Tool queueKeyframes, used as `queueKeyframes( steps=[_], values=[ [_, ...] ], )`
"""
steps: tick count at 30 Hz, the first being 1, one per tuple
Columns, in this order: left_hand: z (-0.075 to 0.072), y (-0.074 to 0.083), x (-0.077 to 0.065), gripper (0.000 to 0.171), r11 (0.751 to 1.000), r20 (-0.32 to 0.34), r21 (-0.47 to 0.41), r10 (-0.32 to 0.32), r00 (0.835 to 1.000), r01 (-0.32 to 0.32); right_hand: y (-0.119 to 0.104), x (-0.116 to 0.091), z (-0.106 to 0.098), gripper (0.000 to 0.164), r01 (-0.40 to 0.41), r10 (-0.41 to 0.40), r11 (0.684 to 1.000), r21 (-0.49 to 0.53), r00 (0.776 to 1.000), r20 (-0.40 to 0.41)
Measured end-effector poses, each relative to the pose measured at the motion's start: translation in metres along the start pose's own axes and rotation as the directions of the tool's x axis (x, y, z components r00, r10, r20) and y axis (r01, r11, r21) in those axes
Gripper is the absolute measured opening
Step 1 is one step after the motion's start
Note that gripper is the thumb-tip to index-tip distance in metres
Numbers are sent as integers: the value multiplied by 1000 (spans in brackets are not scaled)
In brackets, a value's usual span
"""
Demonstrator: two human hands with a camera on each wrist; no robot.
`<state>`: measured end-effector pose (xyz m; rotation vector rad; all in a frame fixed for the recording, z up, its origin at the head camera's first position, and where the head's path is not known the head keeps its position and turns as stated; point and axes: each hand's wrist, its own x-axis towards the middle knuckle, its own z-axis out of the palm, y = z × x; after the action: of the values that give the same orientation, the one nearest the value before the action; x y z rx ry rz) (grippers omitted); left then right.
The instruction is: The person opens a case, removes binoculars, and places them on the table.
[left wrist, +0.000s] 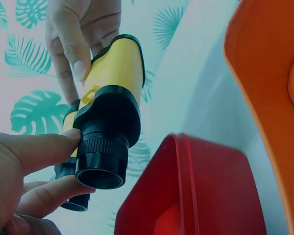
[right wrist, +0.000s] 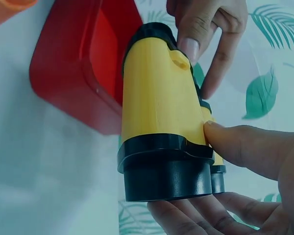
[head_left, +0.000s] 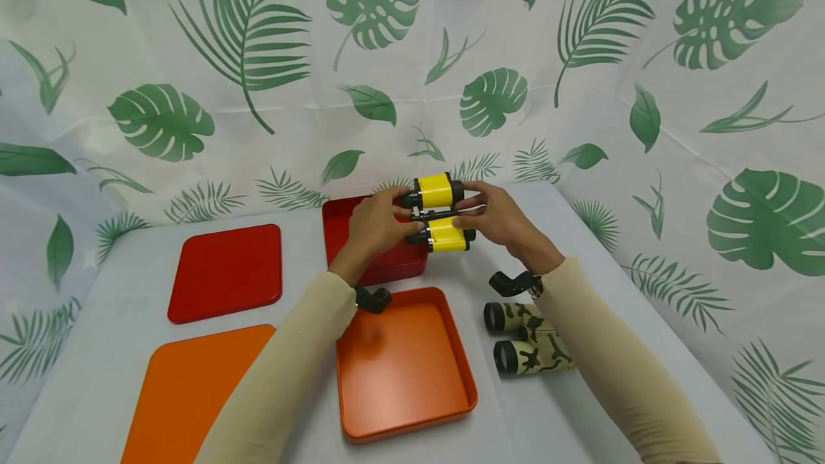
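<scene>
A pair of yellow and black binoculars (head_left: 435, 192) is held up between both hands, over the right side of the red box (head_left: 377, 276). My left hand (head_left: 374, 224) pinches the black eyepiece end with thumb and fingers, as the left wrist view shows on the binoculars (left wrist: 118, 63). From the other side, my right hand (head_left: 503, 217) grips the wider lens end. In the right wrist view the thumb presses the yellow body of the binoculars (right wrist: 157, 93), and the fingers curl beneath the black rim.
An open orange box (head_left: 406, 364) stands in front of the red one. At its right, camouflage binoculars (head_left: 541, 356) lie on the white table, partly behind the right sleeve. A red lid (head_left: 227, 271) and an orange lid (head_left: 193, 392) lie at the left. Leaf-printed cloth hangs behind.
</scene>
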<state>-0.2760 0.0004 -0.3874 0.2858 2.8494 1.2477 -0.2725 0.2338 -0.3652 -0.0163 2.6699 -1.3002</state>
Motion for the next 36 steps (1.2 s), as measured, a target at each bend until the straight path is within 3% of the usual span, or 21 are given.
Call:
queueKeyframes(
  steps=[9, 20, 36],
  values=[
    [17, 19, 6, 77, 999, 22, 52, -9, 1000, 8, 16, -7, -21, 86, -24, 24, 999, -25, 1000, -3],
    [39, 28, 10, 76, 996, 38, 94, -2, 999, -1, 36, -8, -36, 88, -51, 51, 999, -19, 998, 27],
    [61, 46, 19, 74, 996, 95, 86, -5, 996, -4, 63, -5, -53, 88, -116, 115, 993, 32, 993, 36]
  ],
)
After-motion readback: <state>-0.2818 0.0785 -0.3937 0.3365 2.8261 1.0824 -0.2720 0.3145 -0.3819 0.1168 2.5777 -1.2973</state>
